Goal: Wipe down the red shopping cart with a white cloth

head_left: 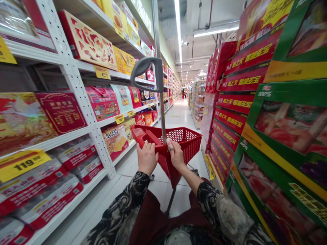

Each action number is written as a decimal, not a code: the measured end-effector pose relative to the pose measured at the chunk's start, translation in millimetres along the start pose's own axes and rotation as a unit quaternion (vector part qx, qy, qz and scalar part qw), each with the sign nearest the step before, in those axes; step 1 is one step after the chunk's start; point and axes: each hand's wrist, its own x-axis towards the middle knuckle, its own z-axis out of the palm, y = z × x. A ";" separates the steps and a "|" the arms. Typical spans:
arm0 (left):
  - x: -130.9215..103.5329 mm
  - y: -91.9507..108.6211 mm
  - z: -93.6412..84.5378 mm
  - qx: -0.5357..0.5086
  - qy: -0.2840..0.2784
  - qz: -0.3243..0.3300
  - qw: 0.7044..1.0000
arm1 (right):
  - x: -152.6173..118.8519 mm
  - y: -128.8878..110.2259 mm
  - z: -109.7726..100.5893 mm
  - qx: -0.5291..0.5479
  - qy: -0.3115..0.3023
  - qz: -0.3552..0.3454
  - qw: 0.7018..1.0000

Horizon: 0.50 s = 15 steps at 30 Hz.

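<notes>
A red plastic shopping cart (182, 131) with perforated walls stands directly in front of me. A metal pole (162, 112) rises from its near edge, and a grey loop handle (159, 75) is fixed to that pole. On the cart's near rim, left of the pole, my left hand (147, 157) has its fingers curled over the edge. My right hand (176, 156) is closed at the foot of the pole, pinching a small white crumpled piece (169, 144), perhaps tissue. The fingertips of both hands are partly hidden.
White shelving (76, 85) with boxed snacks runs along the left, with bottled water packs (68, 190) at the bottom. Stacked red drink cartons (230, 112) and green juice boxes (286, 115) rise close on the right. A tiled aisle (181, 110) stretches ahead between them.
</notes>
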 end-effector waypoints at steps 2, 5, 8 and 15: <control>1.0 7.0 3.6 -0.023 0.003 0.017 1.000 | 4.4 -15.6 -4.9 0.034 0.046 0.043 0.997; 3.2 16.9 9.5 -0.059 -0.002 0.053 0.997 | 13.5 -48.8 -12.2 0.112 0.096 0.087 0.985; 4.5 21.7 15.7 -0.092 -0.016 0.106 0.990 | 24.1 -75.5 -18.0 0.170 0.101 0.067 0.978; 6.3 7.8 21.3 -0.084 -0.033 0.064 0.994 | 32.3 -49.9 -33.8 0.005 0.058 -0.012 0.998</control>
